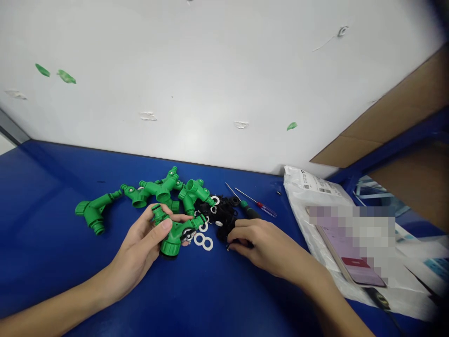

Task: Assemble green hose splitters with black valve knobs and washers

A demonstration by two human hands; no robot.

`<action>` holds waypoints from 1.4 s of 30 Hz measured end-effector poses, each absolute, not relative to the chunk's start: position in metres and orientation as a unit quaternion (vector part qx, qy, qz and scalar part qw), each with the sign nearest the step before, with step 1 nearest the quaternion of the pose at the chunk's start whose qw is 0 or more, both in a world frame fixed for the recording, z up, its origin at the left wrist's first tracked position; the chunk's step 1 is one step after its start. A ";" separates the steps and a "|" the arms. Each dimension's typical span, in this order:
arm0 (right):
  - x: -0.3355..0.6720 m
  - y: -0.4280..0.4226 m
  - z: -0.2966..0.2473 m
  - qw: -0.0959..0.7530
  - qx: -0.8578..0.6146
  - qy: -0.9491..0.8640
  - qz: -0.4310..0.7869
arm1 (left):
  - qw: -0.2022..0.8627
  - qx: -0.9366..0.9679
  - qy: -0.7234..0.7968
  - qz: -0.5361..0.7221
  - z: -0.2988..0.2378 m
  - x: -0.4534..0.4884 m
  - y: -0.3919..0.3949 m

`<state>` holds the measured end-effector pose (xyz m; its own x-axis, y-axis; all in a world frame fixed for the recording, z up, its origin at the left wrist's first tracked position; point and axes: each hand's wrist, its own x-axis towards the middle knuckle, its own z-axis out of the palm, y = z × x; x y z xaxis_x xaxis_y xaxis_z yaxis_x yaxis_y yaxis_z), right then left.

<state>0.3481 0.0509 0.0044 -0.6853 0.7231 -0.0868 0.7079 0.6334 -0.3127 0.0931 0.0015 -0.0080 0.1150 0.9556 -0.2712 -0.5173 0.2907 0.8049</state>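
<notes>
My left hand (144, 238) is wrapped round a green plastic hose fitting (174, 234) standing on the blue table (52, 224), thumb on its upper branch. My right hand (257, 239) rests on the table with its fingertips pinched at the edge of a pile of small black parts (222, 213); what they pinch is too small to make out. Two white washers (203, 241) lie between the hands. More green fittings (164, 189) are heaped just behind, and one lies apart at the left (94, 211).
Two screwdrivers, one green-handled (245, 207) and one red-handled (261, 207), lie behind my right hand. A white plastic bag (315, 196) with papers and a phone (351, 252) lies at the right. A white wall (210, 70) stands behind the table, with a brown board (396, 112) at the right.
</notes>
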 end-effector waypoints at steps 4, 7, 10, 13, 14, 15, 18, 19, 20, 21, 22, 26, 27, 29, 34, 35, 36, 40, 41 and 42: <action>0.346 0.053 0.002 0.036 -0.417 -0.899 0.131 | 0.706 0.284 0.385 0.522 -0.011 0.093 0.000; 0.342 0.052 0.003 0.091 -0.427 -0.891 0.122 | 0.715 0.290 0.376 0.513 -0.013 0.092 -0.001; 0.337 0.049 0.004 0.163 -0.417 -0.883 0.142 | 0.719 0.304 0.376 0.499 -0.014 0.090 -0.002; 0.333 0.046 0.003 0.183 -0.406 -0.881 0.160 | 0.719 0.313 0.379 0.491 -0.015 0.090 -0.002; 0.332 0.046 0.003 0.181 -0.403 -0.882 0.163 | 0.718 0.311 0.381 0.492 -0.015 0.091 -0.002; 0.331 0.045 0.002 0.177 -0.400 -0.884 0.166 | 0.718 0.307 0.384 0.493 -0.015 0.091 -0.003; 0.329 0.045 0.000 0.168 -0.399 -0.885 0.168 | 0.715 0.298 0.392 0.495 -0.013 0.093 -0.004; 0.329 0.046 -0.001 0.170 -0.401 -0.884 0.168 | 0.715 0.299 0.394 0.494 -0.013 0.093 -0.004; 0.329 0.046 0.000 0.173 -0.404 -0.883 0.167 | 0.714 0.300 0.398 0.492 -0.013 0.094 -0.004; 0.330 0.047 0.000 0.178 -0.408 -0.880 0.167 | 0.713 0.302 0.401 0.490 -0.013 0.094 -0.005; 0.331 0.047 0.001 0.184 -0.413 -0.877 0.166 | 0.711 0.304 0.404 0.488 -0.013 0.094 -0.005; 0.335 0.050 0.003 0.203 -0.425 -0.865 0.171 | 0.713 0.306 0.403 0.485 -0.015 0.094 -0.005; 0.335 0.051 0.003 0.205 -0.425 -0.864 0.175 | 0.714 0.306 0.401 0.486 -0.016 0.094 -0.005; 0.334 0.051 0.003 0.208 -0.421 -0.863 0.186 | 0.715 0.304 0.397 0.488 -0.015 0.094 -0.005; 0.324 0.042 -0.001 0.248 -0.413 -0.842 0.243 | 0.747 0.263 0.359 0.494 -0.011 0.095 -0.005; 0.320 0.038 -0.003 0.270 -0.407 -0.822 0.291 | 0.757 0.254 0.344 0.495 -0.011 0.094 -0.006; 0.316 0.035 -0.005 0.293 -0.399 -0.793 0.356 | 0.765 0.248 0.328 0.496 -0.012 0.094 -0.007; 0.297 0.020 -0.018 0.334 -0.341 -0.647 0.594 | 0.780 0.265 0.283 0.491 -0.019 0.094 -0.010; 0.293 0.018 -0.020 0.344 -0.328 -0.622 0.622 | 0.781 0.273 0.279 0.487 -0.022 0.094 -0.011; 0.290 0.017 -0.022 0.358 -0.313 -0.600 0.643 | 0.780 0.286 0.276 0.483 -0.024 0.095 -0.011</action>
